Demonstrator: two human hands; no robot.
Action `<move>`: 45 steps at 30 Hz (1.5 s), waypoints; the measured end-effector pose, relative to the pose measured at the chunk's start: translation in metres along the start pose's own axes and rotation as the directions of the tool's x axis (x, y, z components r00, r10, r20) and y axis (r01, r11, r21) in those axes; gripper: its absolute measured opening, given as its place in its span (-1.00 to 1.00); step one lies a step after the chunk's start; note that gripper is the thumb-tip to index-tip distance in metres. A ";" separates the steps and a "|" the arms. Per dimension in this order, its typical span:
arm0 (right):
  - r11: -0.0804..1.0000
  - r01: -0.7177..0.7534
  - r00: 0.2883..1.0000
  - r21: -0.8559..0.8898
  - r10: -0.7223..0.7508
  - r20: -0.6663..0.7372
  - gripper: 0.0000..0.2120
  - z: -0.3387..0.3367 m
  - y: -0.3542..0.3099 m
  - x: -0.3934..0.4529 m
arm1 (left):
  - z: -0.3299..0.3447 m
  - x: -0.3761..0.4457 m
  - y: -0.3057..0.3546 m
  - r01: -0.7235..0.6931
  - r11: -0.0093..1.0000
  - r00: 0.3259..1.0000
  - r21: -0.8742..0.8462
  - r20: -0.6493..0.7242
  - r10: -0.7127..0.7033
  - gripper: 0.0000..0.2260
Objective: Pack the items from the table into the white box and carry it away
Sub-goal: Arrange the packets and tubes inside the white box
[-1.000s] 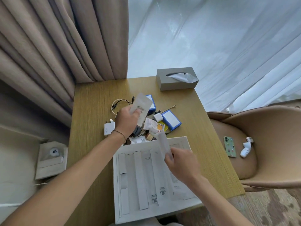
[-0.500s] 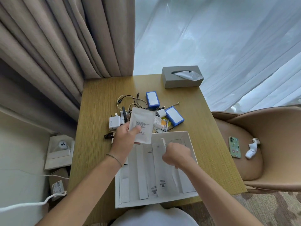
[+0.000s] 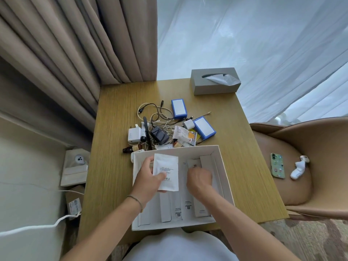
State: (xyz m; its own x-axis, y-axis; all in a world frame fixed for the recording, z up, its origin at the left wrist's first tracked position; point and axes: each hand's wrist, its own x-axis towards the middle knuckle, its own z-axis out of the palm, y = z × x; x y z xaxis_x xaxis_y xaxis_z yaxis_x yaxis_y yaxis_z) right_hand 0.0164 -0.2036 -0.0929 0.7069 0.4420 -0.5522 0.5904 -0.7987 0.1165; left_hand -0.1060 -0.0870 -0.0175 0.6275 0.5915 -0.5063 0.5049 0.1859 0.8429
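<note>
My left hand (image 3: pixel 148 178) pinches a flat white sachet (image 3: pixel 166 172), thumb across its printed face and fingers behind, holding it over the left half of the white box (image 3: pixel 224 178). The box sits at the table's (image 3: pixel 113 166) near edge, just in front of me. The sachet looks light and limp, likely to bend if held by a corner, so a pinch along its long side suits it; I judge it will slide flat among the cartons without trouble. My right hand (image 3: pixel 199 180) is down inside the box, fingers curled on a narrow white carton (image 3: pixel 194 163) near the far wall; how firmly it grips I cannot quite tell, since the knuckles hide the fingertips. More narrow cartons (image 3: pixel 165 210) already lie in rows on the box floor.

Still to pack, heaped by the box's far side near the table's middle: tangled cables (image 3: pixel 158 117), a black adapter (image 3: pixel 159 135), a white charger (image 3: pixel 134 135), two blue-edged packs (image 3: pixel 178 108), a small brown bottle (image 3: pixel 131 148). The cables will be floppy and may snag; the bottle could be fragile. A tissue box (image 3: pixel 214 81) stands at the far right corner.
</note>
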 end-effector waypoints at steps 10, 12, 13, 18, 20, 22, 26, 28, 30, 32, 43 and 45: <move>0.995 0.096 0.993 -0.001 -0.096 0.073 -0.87 -0.005 0.006 -0.006 | 0.011 0.016 -0.035 -0.009 0.874 0.996 0.485 0.079 -0.033 -0.62; 0.993 0.091 0.994 0.070 -0.094 0.051 -0.88 -0.010 0.015 -0.008 | 0.017 0.017 -0.043 -0.027 0.862 0.993 0.506 0.111 -0.034 -0.48; 0.991 0.091 0.995 0.101 -0.096 0.037 -0.89 -0.012 0.020 -0.010 | 0.020 0.017 -0.047 -0.035 0.859 0.991 0.511 0.130 -0.037 -0.42; 0.978 0.089 0.996 0.189 -0.083 -0.042 -0.85 -0.017 0.041 -0.025 | 0.032 0.021 -0.067 -0.115 0.799 0.969 0.590 0.244 -0.041 -0.48; 0.972 0.099 0.994 0.215 -0.085 -0.075 -0.85 -0.018 0.045 -0.029 | 0.036 0.023 -0.074 -0.157 0.769 0.962 0.620 0.271 -0.021 -0.54; 0.963 0.128 0.988 0.237 -0.103 -0.118 -0.81 -0.017 0.046 -0.033 | 0.038 0.024 -0.079 -0.198 0.742 0.958 0.640 0.287 0.008 -0.54; 0.946 0.177 0.971 0.272 -0.123 -0.204 -0.75 -0.016 0.048 -0.037 | 0.043 0.023 -0.086 -0.315 0.599 0.943 0.736 0.314 0.110 -0.53; 0.937 0.200 0.959 0.286 -0.128 -0.252 -0.74 -0.020 0.048 -0.037 | 0.045 0.022 -0.088 -0.395 0.448 0.918 0.802 0.335 0.211 -0.50; 0.924 0.223 0.947 0.309 -0.131 -0.293 -0.74 -0.025 0.049 -0.038 | 0.046 0.024 -0.089 -0.463 0.314 0.882 0.829 0.392 0.263 -0.48; 0.915 0.243 0.937 0.323 -0.135 -0.322 -0.75 -0.032 0.049 -0.037 | 0.047 0.026 -0.090 -0.504 0.235 0.858 0.831 0.450 0.248 -0.47; 0.867 0.265 0.883 0.422 -0.042 -0.468 -0.80 -0.091 0.053 -0.015 | 0.047 0.020 -0.071 -0.579 0.201 0.802 0.790 0.506 0.318 -0.60; 0.852 0.261 0.880 0.455 -0.016 -0.474 -0.80 -0.102 0.053 0.000 | 0.042 0.015 -0.054 -0.611 0.261 0.770 0.748 0.483 0.418 -0.62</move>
State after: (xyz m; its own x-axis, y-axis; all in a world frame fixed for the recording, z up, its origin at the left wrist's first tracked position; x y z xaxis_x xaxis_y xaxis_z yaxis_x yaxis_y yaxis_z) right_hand 0.0867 -0.2042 -0.0025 0.7974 0.5957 -0.0962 0.5100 -0.7505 -0.4202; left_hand -0.0991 -0.1214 -0.0781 0.9801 0.1539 -0.1255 0.1916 -0.8994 0.3928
